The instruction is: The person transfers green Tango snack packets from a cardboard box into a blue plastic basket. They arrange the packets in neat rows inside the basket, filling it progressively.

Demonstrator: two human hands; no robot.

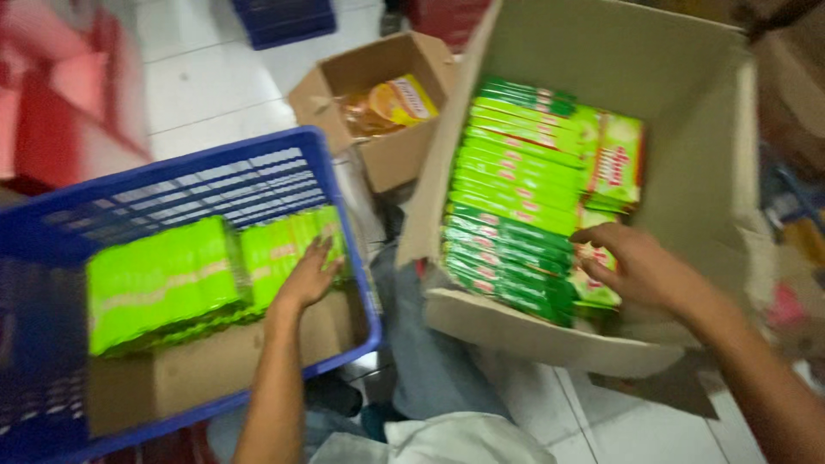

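On the white tiled floor point(206, 86), your left hand point(308, 273) lies flat, fingers spread, on the bright green packets point(163, 279) stacked in the blue crate point(258, 163). Your right hand point(640, 268) reaches into the large cardboard box point(687, 103), fingers curled on a row of green packs point(511, 215); motion blur hides whether it actually grips one.

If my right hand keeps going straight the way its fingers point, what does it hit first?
Most likely the green packets stacked in the big cardboard box; the right hand points left at them, fingertips nearly there, though blur hides any gap.
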